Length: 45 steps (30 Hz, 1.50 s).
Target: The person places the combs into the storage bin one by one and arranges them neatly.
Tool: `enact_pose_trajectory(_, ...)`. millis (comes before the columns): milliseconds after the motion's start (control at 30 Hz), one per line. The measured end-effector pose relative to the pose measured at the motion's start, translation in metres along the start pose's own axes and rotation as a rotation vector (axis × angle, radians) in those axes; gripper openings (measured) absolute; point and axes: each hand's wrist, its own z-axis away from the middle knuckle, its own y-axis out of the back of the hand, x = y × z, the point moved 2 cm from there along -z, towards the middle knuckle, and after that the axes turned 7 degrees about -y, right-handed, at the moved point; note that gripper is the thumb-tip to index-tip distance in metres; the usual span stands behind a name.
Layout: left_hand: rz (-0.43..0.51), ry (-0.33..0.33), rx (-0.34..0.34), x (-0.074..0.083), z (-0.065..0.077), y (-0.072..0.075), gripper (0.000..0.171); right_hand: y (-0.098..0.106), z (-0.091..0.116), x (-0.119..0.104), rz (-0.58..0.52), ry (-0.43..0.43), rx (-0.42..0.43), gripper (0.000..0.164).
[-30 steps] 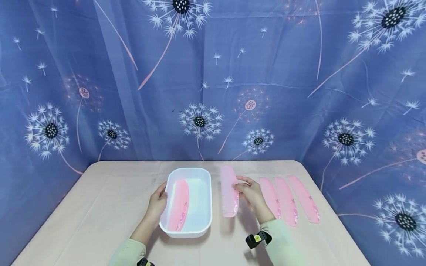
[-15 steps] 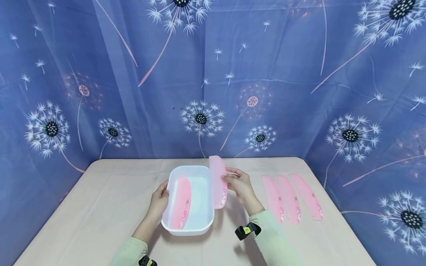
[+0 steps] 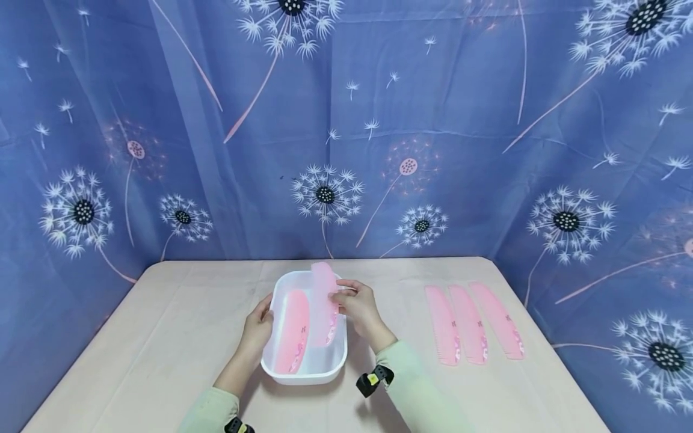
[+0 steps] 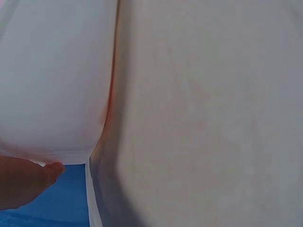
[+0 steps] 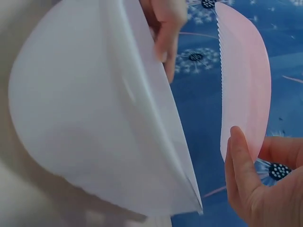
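Observation:
A white rectangular container (image 3: 308,380) stands on the table, and my left hand (image 3: 256,329) grips its left rim. Inside, on the left, lies a pink comb (image 3: 292,331). My right hand (image 3: 360,308) pinches a second pink comb (image 3: 323,304) by its curved back, holding it over the right half of the container. In the right wrist view the held comb (image 5: 250,71) is upright, its toothed edge facing the container (image 5: 71,104). The left wrist view catches part of the left hand (image 4: 23,182) at the container's wall (image 4: 52,85).
Three more pink combs lie side by side on the right of the table: a left one (image 3: 443,325), a middle one (image 3: 468,325) and a right one (image 3: 499,322). A blue dandelion-print cloth (image 3: 260,198) hangs around the pale tabletop (image 3: 162,337).
My right hand has carried its comb leftward, from beside the container to above its right half. The left hand keeps its grip on the rim.

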Motion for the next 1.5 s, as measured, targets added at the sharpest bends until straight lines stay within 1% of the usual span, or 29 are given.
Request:
enact_pose_trajectory(233,0.009,-0.012,-0.006,-0.001,0.002,0.001,0.049,-0.016,0.0,0.01,0.037,-0.017,0.017,0.038)
enact_pose_trajectory(433,0.003,-0.022,-0.002,0.0,0.003,0.0,0.049,-0.024,-0.001,0.018,0.064,-0.025,0.019,0.038)
enact_pose_trajectory(767,0.004,-0.018,-0.005,0.002,0.004,-0.001,0.049,-0.036,-0.004,0.027,0.139,-0.003,0.001,0.039)
enact_pose_trajectory(1100,0.008,-0.023,-0.008,0.0,0.003,0.0,0.048,-0.047,-0.005,0.042,0.212,0.006,0.014,0.044)
enact_pose_trajectory(1233,0.003,-0.026,-0.007,0.001,0.003,0.0,0.049,-0.052,-0.002,0.044,0.252,0.021,-0.004,0.045)
enact_pose_trajectory(1333,0.006,-0.027,-0.008,0.002,0.004,0.001,0.049,-0.056,0.0,0.045,0.261,0.015,-0.02,0.046)
enact_pose_trajectory(1500,0.001,-0.024,-0.003,0.002,0.003,0.001,0.049,-0.059,0.002,0.045,0.279,0.019,-0.028,0.042)
